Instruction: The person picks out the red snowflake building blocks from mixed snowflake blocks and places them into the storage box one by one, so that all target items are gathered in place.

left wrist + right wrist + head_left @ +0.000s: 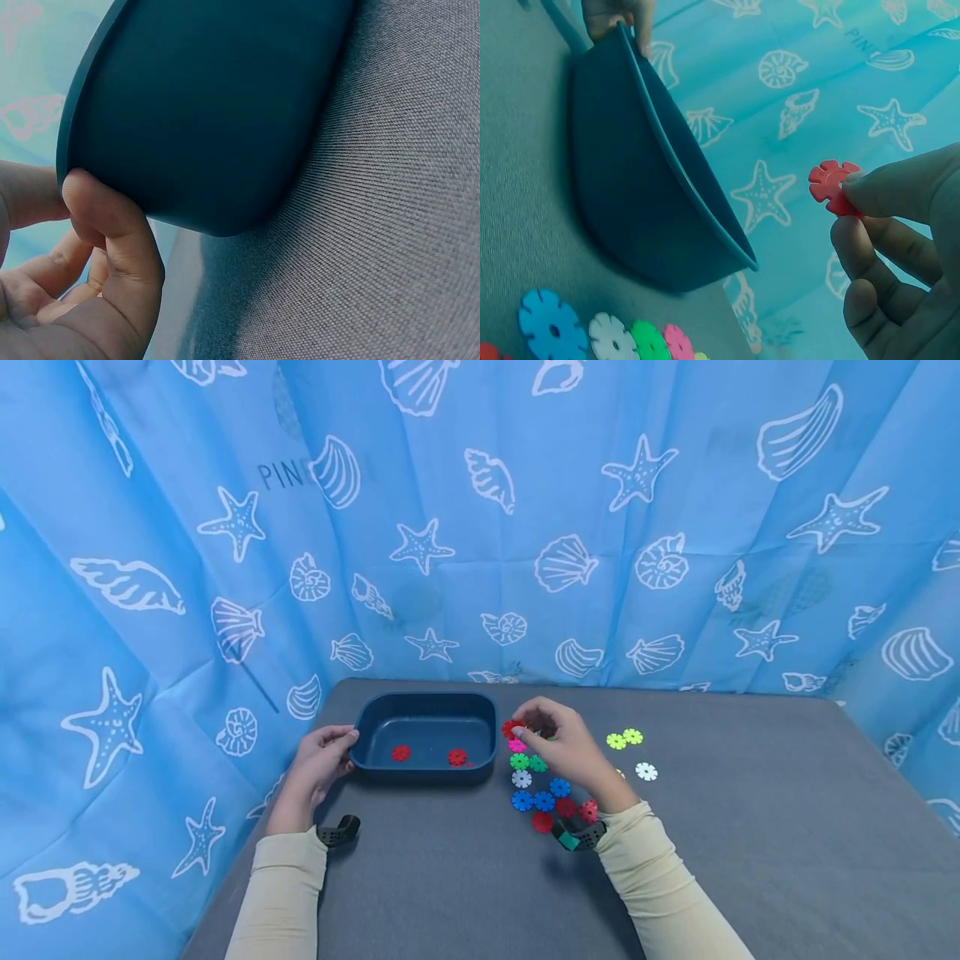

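Observation:
A dark blue rectangular basin (pixel 427 774) stands on the grey table, with red notched discs (pixel 401 752) lying on its floor. My left hand (pixel 321 766) pinches the basin's left rim between thumb and fingers. At the basin's right side, my right hand (pixel 564 745) holds a red snowflake disc (pixel 829 184) between thumb and fingertips, raised above the table in the right wrist view. Below and beside that hand lie several more discs: pink (pixel 517 746), green (pixel 520 761), white (pixel 521 778), blue (pixel 522 801) and red (pixel 542 822). Some are partly hidden by the hand.
Right of the right hand lie yellow discs (pixel 617 741) and a white disc (pixel 646 772). The grey cloth-covered table (pixel 750 827) extends to the right. A blue curtain (pixel 480 527) with shell and starfish prints hangs behind the table and along its left.

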### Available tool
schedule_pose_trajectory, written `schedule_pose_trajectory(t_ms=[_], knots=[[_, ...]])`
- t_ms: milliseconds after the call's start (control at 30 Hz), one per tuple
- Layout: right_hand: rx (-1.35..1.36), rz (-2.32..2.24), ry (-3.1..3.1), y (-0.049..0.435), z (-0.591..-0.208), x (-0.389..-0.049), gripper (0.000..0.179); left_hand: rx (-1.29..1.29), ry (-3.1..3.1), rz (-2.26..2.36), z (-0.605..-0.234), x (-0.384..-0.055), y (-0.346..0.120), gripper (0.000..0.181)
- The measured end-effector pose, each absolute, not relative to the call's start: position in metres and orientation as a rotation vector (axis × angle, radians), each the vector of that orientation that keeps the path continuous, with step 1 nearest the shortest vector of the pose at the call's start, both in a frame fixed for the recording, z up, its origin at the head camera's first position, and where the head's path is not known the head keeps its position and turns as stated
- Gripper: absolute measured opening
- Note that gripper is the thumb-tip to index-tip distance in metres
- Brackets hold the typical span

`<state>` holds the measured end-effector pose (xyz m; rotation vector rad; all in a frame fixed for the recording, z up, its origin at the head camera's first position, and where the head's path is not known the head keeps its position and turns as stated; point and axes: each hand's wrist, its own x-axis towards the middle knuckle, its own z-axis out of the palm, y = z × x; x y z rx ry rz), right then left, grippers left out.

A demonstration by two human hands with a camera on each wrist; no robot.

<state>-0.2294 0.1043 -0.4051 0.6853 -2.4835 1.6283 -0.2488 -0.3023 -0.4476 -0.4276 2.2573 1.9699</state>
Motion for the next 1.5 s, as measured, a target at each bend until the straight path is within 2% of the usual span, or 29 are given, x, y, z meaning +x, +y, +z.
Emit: schedule_pose_trajectory(t_ms=[867,1500], knots=[[0.679,1.639,-2.513,0.075,-0.419,-0.242,0.013,-0.438,2.286,1.938,-0.45,-0.25,-0.304,0.051],[0.598,1.634,-2.517,0.114,-0.411,-0.239,0.023,-0.432,2.288,1.942,-0.449,-0.248,-0.302,0.05]])
